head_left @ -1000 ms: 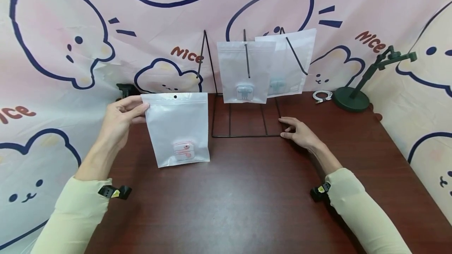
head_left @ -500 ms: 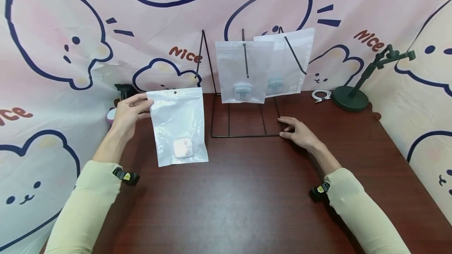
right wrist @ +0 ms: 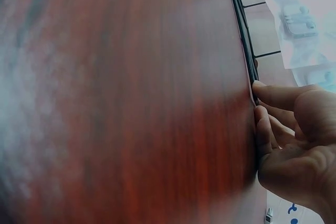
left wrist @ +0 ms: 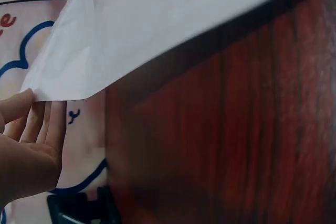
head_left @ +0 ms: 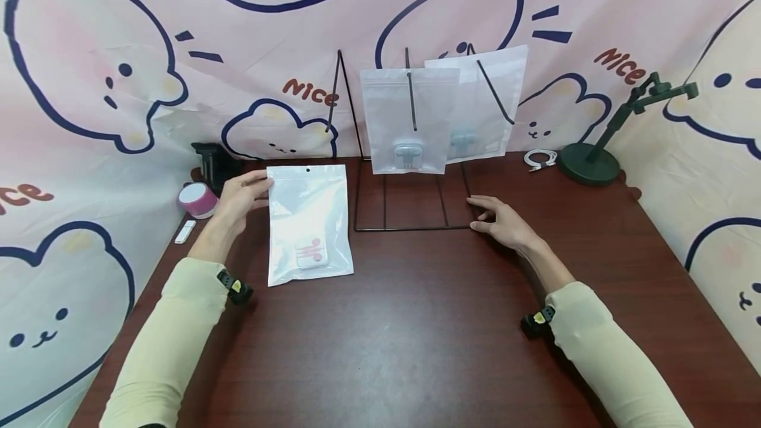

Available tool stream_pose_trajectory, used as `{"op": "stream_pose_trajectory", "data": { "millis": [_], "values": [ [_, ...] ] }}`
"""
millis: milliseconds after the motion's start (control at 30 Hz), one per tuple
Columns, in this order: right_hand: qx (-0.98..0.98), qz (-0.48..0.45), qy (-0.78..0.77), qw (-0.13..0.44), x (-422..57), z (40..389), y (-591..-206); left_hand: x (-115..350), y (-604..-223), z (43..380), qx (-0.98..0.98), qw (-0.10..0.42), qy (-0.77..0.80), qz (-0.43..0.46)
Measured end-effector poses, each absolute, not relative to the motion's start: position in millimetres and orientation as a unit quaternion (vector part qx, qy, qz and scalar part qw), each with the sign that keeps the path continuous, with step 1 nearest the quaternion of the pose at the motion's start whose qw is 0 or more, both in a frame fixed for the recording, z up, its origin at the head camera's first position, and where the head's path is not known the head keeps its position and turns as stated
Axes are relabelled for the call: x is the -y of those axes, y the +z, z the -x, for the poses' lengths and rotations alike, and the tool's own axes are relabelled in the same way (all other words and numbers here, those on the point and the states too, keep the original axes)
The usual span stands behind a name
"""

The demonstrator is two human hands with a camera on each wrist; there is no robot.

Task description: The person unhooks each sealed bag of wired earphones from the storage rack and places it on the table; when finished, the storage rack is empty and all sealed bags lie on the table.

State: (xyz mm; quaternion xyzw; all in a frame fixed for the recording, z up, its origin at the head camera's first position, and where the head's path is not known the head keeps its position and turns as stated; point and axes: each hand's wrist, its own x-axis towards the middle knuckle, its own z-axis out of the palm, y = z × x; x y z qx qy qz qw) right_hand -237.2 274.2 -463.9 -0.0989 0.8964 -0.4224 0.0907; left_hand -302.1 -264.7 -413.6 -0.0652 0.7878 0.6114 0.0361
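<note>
My left hand [head_left: 240, 198] pinches the upper left corner of a white zip bag [head_left: 291, 216] between thumb and fingers. Pink earphones in a small case [head_left: 312, 254] show through the bag's lower part, and a hang hole sits at its top. In the left wrist view the bag [left wrist: 147, 30] slants over the table, its corner between the fingertips. My right hand [head_left: 504, 224] grips the front right corner of a black wire display rack [head_left: 414, 228]. Thumb and fingers meet at its base bar [right wrist: 245, 35] in the right wrist view.
Two bags, a front one [head_left: 380, 117] and a rear one [head_left: 502, 94], hang on the rack's middle and right hooks. The left hook [head_left: 330, 101] holds no bag. A green stand [head_left: 591, 164], coiled white cable [head_left: 540, 158], pink jar [head_left: 199, 200] and white stick [head_left: 185, 231] lie around.
My left hand has moved right and slightly down with the bag, which now hangs a little lower. The jar and white stick have come into sight. The right hand stays at the rack.
</note>
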Motion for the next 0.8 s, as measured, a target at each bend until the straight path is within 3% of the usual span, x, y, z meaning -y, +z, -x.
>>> {"op": "stream_pose_trajectory", "data": {
  "millis": [800],
  "values": [
    [-0.898, 0.101, -0.421, 0.078, -272.6, 235.9, -462.9, 247.2, -435.1, 318.3, -0.810, 0.088, 0.573, 0.087]
  ]
}}
